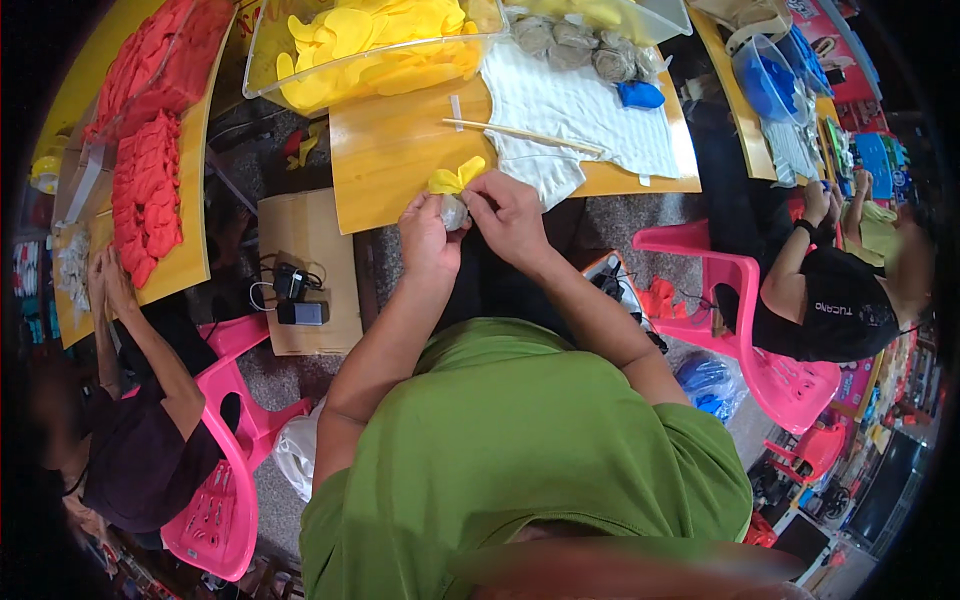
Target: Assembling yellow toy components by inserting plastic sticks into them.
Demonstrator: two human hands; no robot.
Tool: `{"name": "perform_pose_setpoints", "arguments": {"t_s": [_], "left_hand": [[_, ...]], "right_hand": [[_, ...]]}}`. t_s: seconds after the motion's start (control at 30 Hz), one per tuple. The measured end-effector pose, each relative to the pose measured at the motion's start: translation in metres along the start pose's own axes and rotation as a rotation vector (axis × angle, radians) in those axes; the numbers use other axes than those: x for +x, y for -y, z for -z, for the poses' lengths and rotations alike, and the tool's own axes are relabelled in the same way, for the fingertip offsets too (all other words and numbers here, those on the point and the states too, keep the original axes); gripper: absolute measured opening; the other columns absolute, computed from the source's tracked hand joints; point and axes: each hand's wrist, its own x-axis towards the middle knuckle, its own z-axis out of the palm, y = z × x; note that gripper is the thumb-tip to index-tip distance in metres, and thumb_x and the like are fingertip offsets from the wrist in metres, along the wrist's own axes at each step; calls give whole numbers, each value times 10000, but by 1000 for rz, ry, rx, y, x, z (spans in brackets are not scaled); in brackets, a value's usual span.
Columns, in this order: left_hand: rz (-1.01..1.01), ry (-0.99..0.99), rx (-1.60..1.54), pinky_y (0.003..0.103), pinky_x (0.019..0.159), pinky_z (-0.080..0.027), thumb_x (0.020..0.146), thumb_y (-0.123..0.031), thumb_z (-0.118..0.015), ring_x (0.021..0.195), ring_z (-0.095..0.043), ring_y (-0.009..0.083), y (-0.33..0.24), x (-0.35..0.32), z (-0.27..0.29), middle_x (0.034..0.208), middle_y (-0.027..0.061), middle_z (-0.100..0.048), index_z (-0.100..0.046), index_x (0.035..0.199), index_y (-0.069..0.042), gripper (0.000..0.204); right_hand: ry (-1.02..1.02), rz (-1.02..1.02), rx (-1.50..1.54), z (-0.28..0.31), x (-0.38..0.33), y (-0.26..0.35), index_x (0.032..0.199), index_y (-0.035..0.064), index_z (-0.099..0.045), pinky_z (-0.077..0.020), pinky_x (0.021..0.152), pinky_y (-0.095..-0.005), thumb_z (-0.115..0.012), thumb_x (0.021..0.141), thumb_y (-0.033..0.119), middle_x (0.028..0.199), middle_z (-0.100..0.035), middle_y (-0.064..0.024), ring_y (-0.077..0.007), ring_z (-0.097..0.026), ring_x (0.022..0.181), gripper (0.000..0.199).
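- Head view: the left hand [430, 235] has its fingers curled around a small greyish, see-through ball [454, 213], holding it near the table's front edge.
- The yellow piece [458, 175] sits at the top of the ball, its two lobes spreading upward between the hands.
- The right hand [508, 215] is narrow, thumb and fingers drawn together at the right side of the ball, just below the yellow piece; what they pinch cannot be told.
- Beyond the hands, on the table [385, 165], lies a white cloth [590, 110], with a thin stick [522, 136] reaching across its left part.
- A blue piece [641, 95] rests on the cloth's far right, near several grey bundles [574, 45].
- A clear bin [262, 75] of yellow pieces [375, 50] stands at the table's far left.
- Left of the person, a co-worker [140, 440] sits by red pieces [147, 190]; another [835, 300] sits to the right.
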Motion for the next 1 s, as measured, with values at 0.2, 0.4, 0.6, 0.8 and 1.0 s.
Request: {"name": "perform_pose_setpoints", "arguments": {"t_s": [0.2,0.4,0.6,0.8,1.0], "left_hand": [[-138,-157,78,317,653,-502,880,-57,-489,808,-570,183,9,0,-9,895,87,-535,-471,987,-28,113],[-260,197,72,298,801,-468,859,-8,-512,954,-530,187,-12,-29,-18,1037,91,-495,-420,1203,-26,356],[-497,338,557,271,841,-455,820,33,-579,996,-513,154,-19,-24,2,1081,78,-473,-582,1058,-17,244],[-925,233,1039,295,710,-494,726,52,-644,863,-573,194,-27,-28,2,1002,107,-499,-630,936,-11,219],[-1196,177,1472,301,648,-472,674,74,-648,743,-565,245,-37,-36,-7,934,129,-494,-626,889,-11,233]], "right_hand": [[17,86,-135,-4,-12,4,789,35,-533,-450,554,-390,-590,780,82,718,-546,-126,-320,-567,651,75],[-77,-93,43,-3,-6,-2,816,-9,-523,-436,572,-291,-550,821,31,683,-516,-93,-161,-539,634,49],[111,-48,213,1,0,-1,828,-11,-518,-427,577,-271,-553,845,44,713,-527,-73,-148,-525,634,68],[122,33,144,7,6,6,834,-2,-519,-427,587,-312,-556,842,65,716,-522,-104,-224,-546,650,76],[158,83,65,8,6,12,830,18,-510,-423,581,-355,-554,826,63,736,-522,-139,-317,-534,665,63]]}}
